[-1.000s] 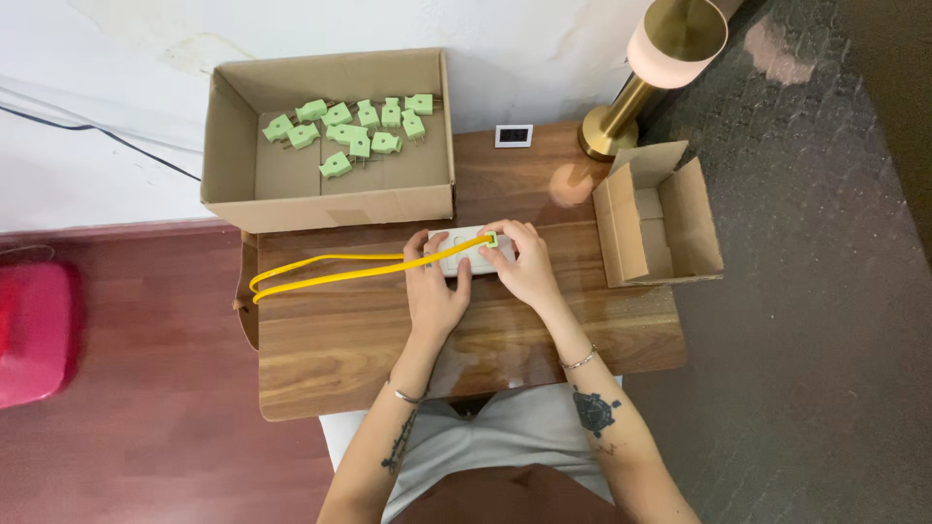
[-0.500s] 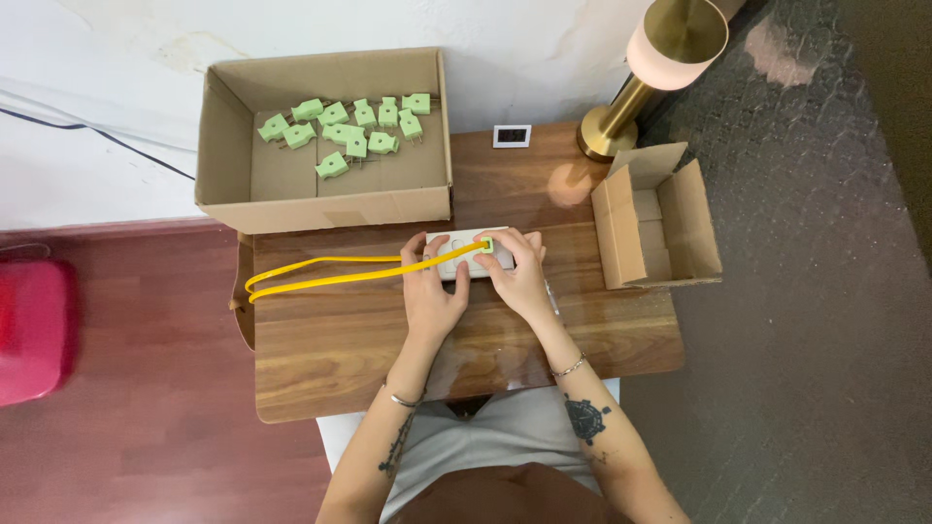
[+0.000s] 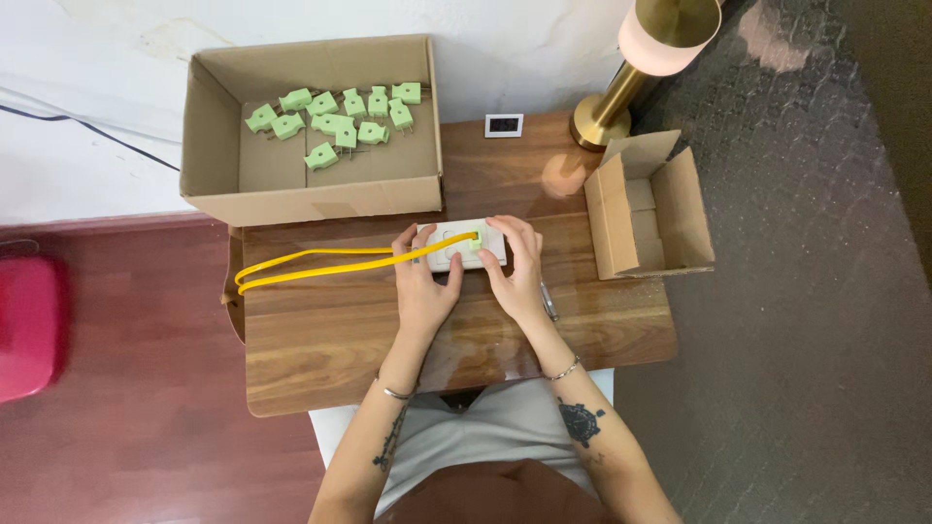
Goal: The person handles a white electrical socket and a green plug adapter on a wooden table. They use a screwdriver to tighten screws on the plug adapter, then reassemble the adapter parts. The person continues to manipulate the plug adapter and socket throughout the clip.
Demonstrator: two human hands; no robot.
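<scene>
A white socket block (image 3: pixel 466 243) lies on the wooden table (image 3: pixel 340 340) in front of me. A small green plug (image 3: pixel 474 242) sits in it, with a yellow cable (image 3: pixel 311 264) looping away to the left. My left hand (image 3: pixel 423 283) grips the block's left end, fingers over the cable. My right hand (image 3: pixel 515 267) holds its right end, fingertips near the green plug.
A large open cardboard box (image 3: pixel 311 189) at the back left holds several green plugs (image 3: pixel 335 121). A smaller open cardboard box (image 3: pixel 649 209) stands at the right. A brass lamp (image 3: pixel 641 58) and a small white clock (image 3: pixel 504 124) stand behind. A pen (image 3: pixel 549 301) lies beside my right wrist. A red object (image 3: pixel 29 325) is on the floor, left.
Both hands and the white block have shifted slightly, and the yellow cable's end has come to lie across the block, with the green plug now seated on top.
</scene>
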